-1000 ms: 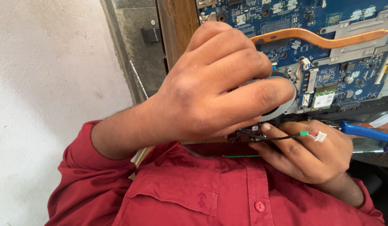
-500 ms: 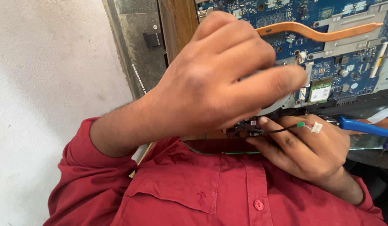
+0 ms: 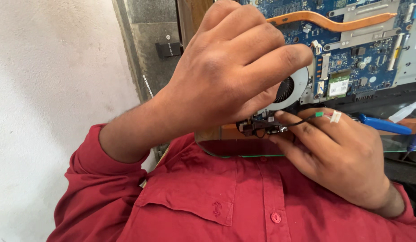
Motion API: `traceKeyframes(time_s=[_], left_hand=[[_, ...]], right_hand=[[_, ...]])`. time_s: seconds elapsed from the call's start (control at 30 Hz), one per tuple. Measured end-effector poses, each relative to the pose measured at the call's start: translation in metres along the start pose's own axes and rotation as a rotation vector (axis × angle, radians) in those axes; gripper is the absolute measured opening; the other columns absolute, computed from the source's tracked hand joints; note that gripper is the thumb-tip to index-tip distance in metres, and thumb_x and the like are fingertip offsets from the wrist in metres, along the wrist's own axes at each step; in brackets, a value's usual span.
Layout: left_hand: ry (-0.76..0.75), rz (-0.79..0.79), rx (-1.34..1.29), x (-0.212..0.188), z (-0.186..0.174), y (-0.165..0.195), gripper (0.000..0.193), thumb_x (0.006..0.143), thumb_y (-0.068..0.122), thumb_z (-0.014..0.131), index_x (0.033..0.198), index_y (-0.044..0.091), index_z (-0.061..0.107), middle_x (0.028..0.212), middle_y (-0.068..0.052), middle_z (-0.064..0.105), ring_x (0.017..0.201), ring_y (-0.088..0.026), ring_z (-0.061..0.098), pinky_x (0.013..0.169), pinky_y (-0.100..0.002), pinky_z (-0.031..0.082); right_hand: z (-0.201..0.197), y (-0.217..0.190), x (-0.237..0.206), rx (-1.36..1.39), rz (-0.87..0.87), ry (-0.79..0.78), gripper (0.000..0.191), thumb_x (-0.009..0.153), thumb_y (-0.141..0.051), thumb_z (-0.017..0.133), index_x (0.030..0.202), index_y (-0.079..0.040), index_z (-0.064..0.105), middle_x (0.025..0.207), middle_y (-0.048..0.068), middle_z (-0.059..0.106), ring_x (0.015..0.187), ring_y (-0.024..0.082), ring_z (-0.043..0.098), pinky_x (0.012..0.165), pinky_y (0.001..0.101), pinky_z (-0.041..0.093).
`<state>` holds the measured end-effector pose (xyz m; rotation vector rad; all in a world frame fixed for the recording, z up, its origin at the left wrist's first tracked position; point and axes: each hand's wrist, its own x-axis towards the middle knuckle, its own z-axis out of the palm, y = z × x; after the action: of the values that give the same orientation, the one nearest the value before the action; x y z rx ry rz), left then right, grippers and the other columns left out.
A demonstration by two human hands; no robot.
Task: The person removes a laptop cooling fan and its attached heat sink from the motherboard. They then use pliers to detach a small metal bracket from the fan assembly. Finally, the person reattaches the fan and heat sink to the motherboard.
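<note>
My left hand (image 3: 226,76) reaches in from the left and curls over a small black circuit part (image 3: 261,127), pinching it with thumb and fingertips. My right hand (image 3: 338,157) grips the same part from below right. A thin black wire runs from the part over my right fingers to a small green and white connector (image 3: 330,116). Just behind my hands lies an opened laptop with a blue motherboard (image 3: 365,54), a copper heat pipe (image 3: 333,21) and a round fan (image 3: 289,88), which my left hand partly hides.
A blue-handled tool (image 3: 383,126) lies on the glass table edge (image 3: 396,145) to the right, with another dark tool tip (image 3: 415,140) beside it. A white wall fills the left side. My red shirt (image 3: 226,201) fills the bottom.
Both hands keep hold of the small part. My left hand has lifted slightly toward the motherboard and now covers more of the fan.
</note>
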<state>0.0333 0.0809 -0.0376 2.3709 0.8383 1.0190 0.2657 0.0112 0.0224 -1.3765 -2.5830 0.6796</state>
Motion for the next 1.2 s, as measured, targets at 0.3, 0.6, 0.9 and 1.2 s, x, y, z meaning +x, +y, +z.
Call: traceKeyframes(time_s=[0.3, 0.6, 0.9, 1.2], left_hand=[[0.115, -0.036, 0.053, -0.02, -0.019, 0.027, 0.018, 0.092, 0.007, 0.079, 0.107, 0.007, 0.069, 0.102, -0.005, 0.062, 0.099, -0.024, 0.06, 0.092, -0.04, 0.045], [0.004, -0.248, -0.084, -0.065, -0.011, 0.082, 0.025, 0.093, 0.016, 0.086, 0.107, 0.0, 0.072, 0.106, -0.009, 0.062, 0.099, -0.027, 0.063, 0.088, -0.041, 0.049], [0.068, -0.282, -0.081, -0.079, 0.006, 0.09, 0.029, 0.094, 0.008, 0.085, 0.115, -0.004, 0.07, 0.108, -0.009, 0.062, 0.101, -0.027, 0.063, 0.086, -0.039, 0.051], [0.111, -0.263, -0.135, -0.082, 0.008, 0.084, 0.027, 0.093, 0.007, 0.087, 0.113, -0.004, 0.071, 0.108, -0.01, 0.062, 0.1, -0.027, 0.063, 0.083, -0.038, 0.05]], right_hand=[[-0.004, -0.019, -0.005, 0.031, 0.162, -0.046, 0.027, 0.086, -0.022, 0.084, 0.107, -0.008, 0.074, 0.09, 0.004, 0.066, 0.078, 0.022, 0.066, 0.067, 0.033, 0.052], [0.0, -0.009, -0.007, 0.151, 0.255, -0.095, 0.024, 0.083, -0.023, 0.084, 0.098, -0.005, 0.079, 0.078, 0.002, 0.071, 0.063, 0.016, 0.067, 0.057, 0.0283, 0.051], [0.004, 0.008, -0.012, 0.698, 0.581, -0.204, 0.018, 0.096, -0.005, 0.064, 0.087, 0.006, 0.076, 0.092, 0.006, 0.081, 0.064, 0.006, 0.071, 0.055, 0.0201, 0.057], [0.005, 0.005, -0.016, 0.817, 0.693, -0.242, 0.03, 0.099, -0.003, 0.06, 0.125, 0.004, 0.072, 0.084, 0.007, 0.076, 0.065, 0.008, 0.066, 0.056, 0.02, 0.054]])
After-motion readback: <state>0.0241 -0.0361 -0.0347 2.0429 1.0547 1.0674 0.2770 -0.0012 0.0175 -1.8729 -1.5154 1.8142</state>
